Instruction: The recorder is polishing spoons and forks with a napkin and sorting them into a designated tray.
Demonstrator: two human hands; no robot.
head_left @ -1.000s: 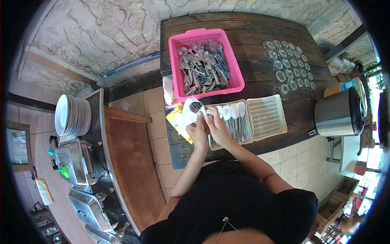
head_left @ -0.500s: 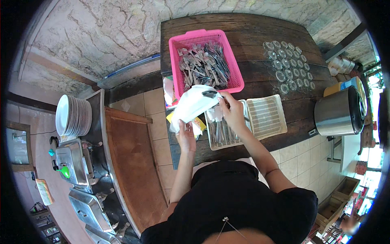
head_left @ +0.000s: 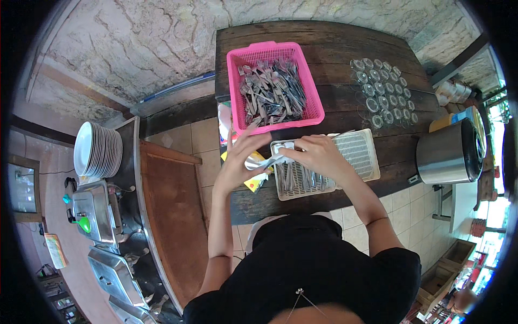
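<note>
My left hand (head_left: 241, 156) and my right hand (head_left: 314, 154) hold a white cloth (head_left: 263, 160) stretched between them, over the left end of a white slotted tray (head_left: 360, 154). That tray holds several pieces of cutlery (head_left: 298, 178) lying side by side. Just beyond my hands stands a pink plastic basket (head_left: 315, 105) full of forks and spoons (head_left: 272, 92). My left fingers reach up toward the basket's near rim. A yellow packet (head_left: 254, 182) lies under my left hand on the dark wooden table (head_left: 329, 43).
Several small glasses (head_left: 384, 92) stand upside down at the table's far right. A steel pot (head_left: 448, 154) sits at the right edge. A stack of white plates (head_left: 97, 150) and steel food pans (head_left: 102, 237) are on a counter to my left.
The cloth was first bunched in both hands, then lifted open toward the basket. Now it is lowered and pulled out between my hands, with my right hand over the tray.
</note>
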